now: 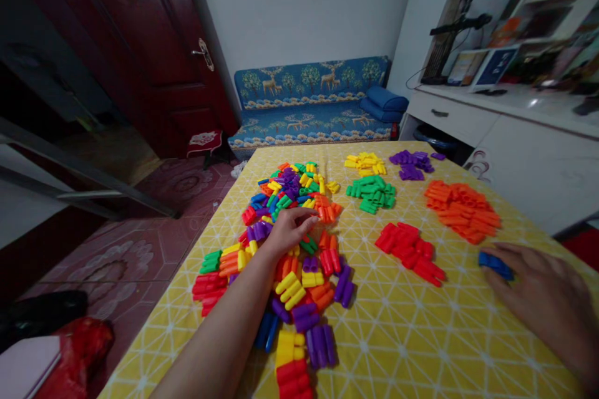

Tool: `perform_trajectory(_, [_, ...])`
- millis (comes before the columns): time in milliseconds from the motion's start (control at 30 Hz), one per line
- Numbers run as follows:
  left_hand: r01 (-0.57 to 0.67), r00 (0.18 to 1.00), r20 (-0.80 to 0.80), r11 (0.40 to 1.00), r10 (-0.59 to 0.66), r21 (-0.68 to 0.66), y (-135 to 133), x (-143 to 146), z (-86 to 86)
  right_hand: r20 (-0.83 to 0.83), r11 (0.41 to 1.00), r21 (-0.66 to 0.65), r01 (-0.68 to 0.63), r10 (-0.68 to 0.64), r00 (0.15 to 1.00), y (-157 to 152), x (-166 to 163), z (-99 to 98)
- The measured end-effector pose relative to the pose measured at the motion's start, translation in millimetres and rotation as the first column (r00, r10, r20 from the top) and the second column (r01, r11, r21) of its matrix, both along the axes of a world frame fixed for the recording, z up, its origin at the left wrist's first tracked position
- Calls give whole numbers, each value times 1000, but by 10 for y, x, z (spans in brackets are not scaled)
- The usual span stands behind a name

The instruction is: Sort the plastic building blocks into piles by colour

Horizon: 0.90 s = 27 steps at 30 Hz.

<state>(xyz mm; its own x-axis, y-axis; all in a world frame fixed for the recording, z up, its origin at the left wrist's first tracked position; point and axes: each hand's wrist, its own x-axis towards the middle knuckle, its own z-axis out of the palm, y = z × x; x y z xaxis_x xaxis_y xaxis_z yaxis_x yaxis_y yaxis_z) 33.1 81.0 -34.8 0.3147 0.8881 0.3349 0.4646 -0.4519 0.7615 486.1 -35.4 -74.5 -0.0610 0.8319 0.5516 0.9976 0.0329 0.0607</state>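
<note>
A mixed heap of coloured plastic blocks covers the left half of the yellow patterned table. My left hand reaches into that heap, its fingers pinched on an orange block. My right hand lies low over the table's right side, fingers closed on a blue block. Sorted piles lie between and beyond the hands: red, orange, green, yellow and purple.
A blue patterned sofa stands behind the table's far edge. A white cabinet runs along the right, a dark red door is at the left. A red bag sits on the floor at lower left.
</note>
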Motion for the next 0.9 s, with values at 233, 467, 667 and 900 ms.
perform_trajectory(233, [-68,997,-22,994,70,91,26,11,4,-240,970,92,-227,243,940,147,-710,334])
perform_trajectory(467, [-134,989,-32,972,143,192,61,-7,-28,-562,805,43,-592,509,651,741,-2069,301])
perform_trajectory(667, [-138,990,-11,966,143,220,65,-9,-35,-656,844,-4,-536,402,638,1299,-2623,43])
perform_trajectory(900, [-97,995,5,969,99,229,52,7,2,-530,821,-61,-568,455,715,1373,-2657,69])
